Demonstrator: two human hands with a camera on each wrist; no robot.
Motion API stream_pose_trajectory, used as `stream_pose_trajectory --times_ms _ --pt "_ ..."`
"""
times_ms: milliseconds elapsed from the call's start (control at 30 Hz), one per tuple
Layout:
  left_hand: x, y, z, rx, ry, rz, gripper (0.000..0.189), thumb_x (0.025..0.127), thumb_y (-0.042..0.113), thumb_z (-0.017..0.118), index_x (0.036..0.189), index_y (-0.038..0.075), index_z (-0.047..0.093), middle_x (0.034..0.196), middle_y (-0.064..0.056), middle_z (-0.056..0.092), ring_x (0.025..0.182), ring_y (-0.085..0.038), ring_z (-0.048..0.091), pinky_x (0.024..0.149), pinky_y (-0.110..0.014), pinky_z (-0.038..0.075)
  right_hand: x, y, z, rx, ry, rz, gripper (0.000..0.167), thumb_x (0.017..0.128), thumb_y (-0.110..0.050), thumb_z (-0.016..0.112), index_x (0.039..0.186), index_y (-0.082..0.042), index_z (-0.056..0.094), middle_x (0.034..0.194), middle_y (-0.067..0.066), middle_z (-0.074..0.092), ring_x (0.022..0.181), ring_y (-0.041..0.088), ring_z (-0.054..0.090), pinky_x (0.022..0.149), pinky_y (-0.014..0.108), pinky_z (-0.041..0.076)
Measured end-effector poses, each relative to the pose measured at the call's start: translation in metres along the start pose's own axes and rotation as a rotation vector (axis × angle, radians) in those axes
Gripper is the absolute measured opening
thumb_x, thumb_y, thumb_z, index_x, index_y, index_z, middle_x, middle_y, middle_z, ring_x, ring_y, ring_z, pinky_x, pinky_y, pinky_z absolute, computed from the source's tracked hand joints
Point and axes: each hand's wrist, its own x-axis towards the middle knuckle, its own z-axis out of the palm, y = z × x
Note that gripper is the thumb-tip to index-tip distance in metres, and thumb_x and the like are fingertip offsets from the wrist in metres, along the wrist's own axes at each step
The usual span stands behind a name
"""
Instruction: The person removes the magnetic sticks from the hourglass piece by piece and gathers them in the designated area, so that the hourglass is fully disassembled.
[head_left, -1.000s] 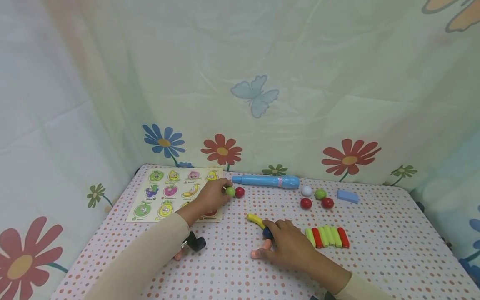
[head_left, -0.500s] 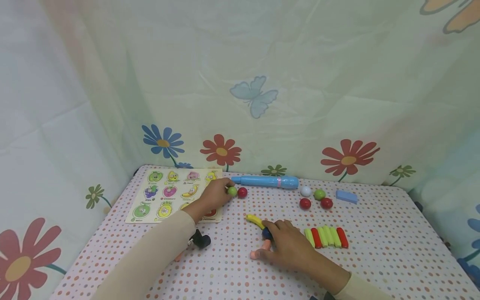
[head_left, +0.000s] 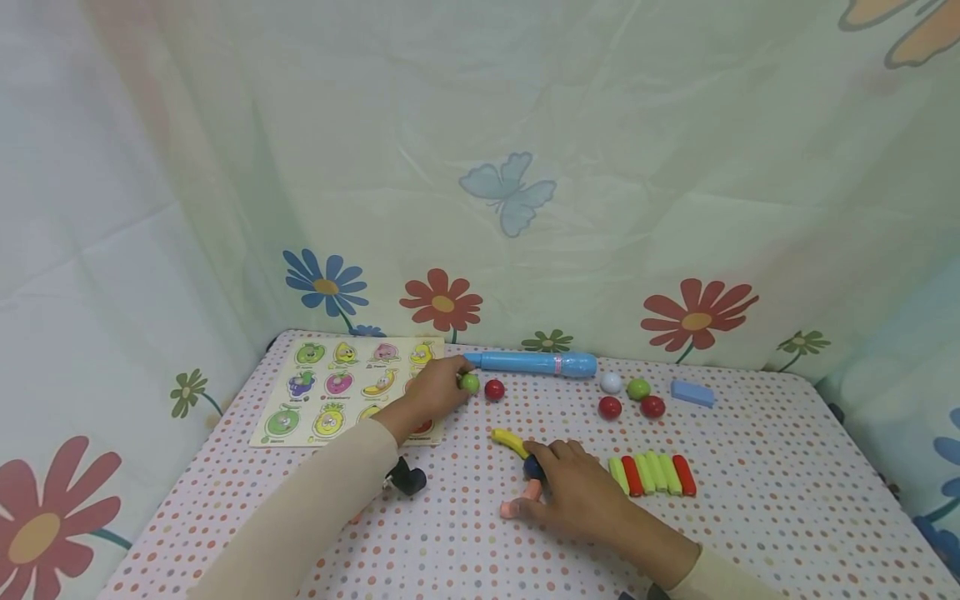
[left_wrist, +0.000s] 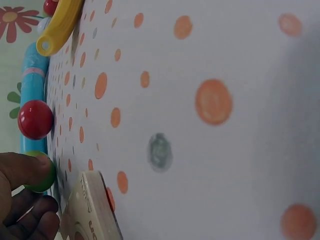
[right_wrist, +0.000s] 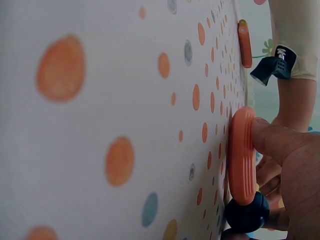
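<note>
My left hand (head_left: 435,390) pinches a green ball (head_left: 469,383) beside the right edge of the fruit picture board (head_left: 277,435); in the left wrist view the thumb lies over this ball. A red ball (head_left: 494,390) sits just right of it, apart. My right hand (head_left: 581,492) holds a stick-and-ball toy piece against the table. Its thumb presses a ridged orange stick (right_wrist: 242,155), which meets a dark blue ball (right_wrist: 247,212) under the fingers. A yellow curved stick (head_left: 508,442) reaches out from beside that ball. The fingers hide part of this piece.
A blue tube-shaped thing (head_left: 525,362) lies along the back. Right of it are a white ball (head_left: 611,382), red balls (head_left: 610,407), another green ball (head_left: 639,389) and a blue block (head_left: 692,393). Several green and red sticks (head_left: 652,474) lie in a row beside my right hand.
The red ball has moved a little to the right, away from the green ball. My left hand has shifted slightly right with the green ball. My right hand has stayed in place.
</note>
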Motion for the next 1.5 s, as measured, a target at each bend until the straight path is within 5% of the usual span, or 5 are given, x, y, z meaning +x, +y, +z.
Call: stream_pose_trajectory --times_ms 300,667,1000,1300,1500 --pt "-0.006 0.001 -0.009 0.027 0.010 -0.038 0.042 0.093 0.011 0.074 0.133 0.011 0.063 0.130 -0.007 0.064 0.114 -0.023 0.061 0.098 -0.039 0.052 0.000 0.000 0.000 0.004 -0.005 0.004 0.099 0.074 -0.083 0.067 0.146 -0.016 0.055 0.125 0.009 0.064 0.115 0.027 0.057 0.096 0.055 0.049" --pt "-0.044 0.007 -0.008 0.120 0.040 0.111 0.039 0.094 0.020 0.075 0.131 0.016 0.063 0.135 -0.005 0.055 0.130 -0.022 0.053 0.106 -0.040 0.047 0.000 -0.002 -0.002 0.032 -0.011 0.035 0.093 0.081 -0.075 0.069 0.150 -0.015 0.051 0.128 0.012 0.062 0.117 0.029 0.057 0.096 0.056 0.050" --pt "-0.078 0.023 -0.002 0.135 -0.091 0.217 0.036 0.096 0.027 0.073 0.130 0.022 0.065 0.139 0.000 0.056 0.134 -0.018 0.051 0.105 -0.038 0.048 0.002 -0.008 -0.005 0.082 0.057 0.135 0.044 0.091 -0.040 0.076 0.124 -0.012 0.064 0.117 0.009 0.066 0.109 0.025 0.063 0.086 0.050 0.057" --pt "-0.093 0.031 -0.006 0.154 -0.180 0.307 0.038 0.098 0.025 0.070 0.135 0.022 0.064 0.140 0.006 0.059 0.135 -0.016 0.049 0.108 -0.037 0.045 0.002 -0.009 -0.005 0.107 0.096 0.065 0.037 0.091 -0.027 0.078 0.125 -0.018 0.068 0.120 0.003 0.068 0.118 0.026 0.061 0.092 0.053 0.055" --pt "-0.094 0.026 0.000 0.145 -0.307 0.377 0.047 0.094 0.027 0.074 0.139 0.024 0.061 0.143 0.011 0.057 0.136 -0.012 0.047 0.111 -0.035 0.041 0.002 -0.007 -0.006 0.174 0.068 0.011 0.033 0.095 -0.018 0.073 0.127 -0.021 0.068 0.126 0.003 0.067 0.120 0.024 0.060 0.094 0.052 0.054"
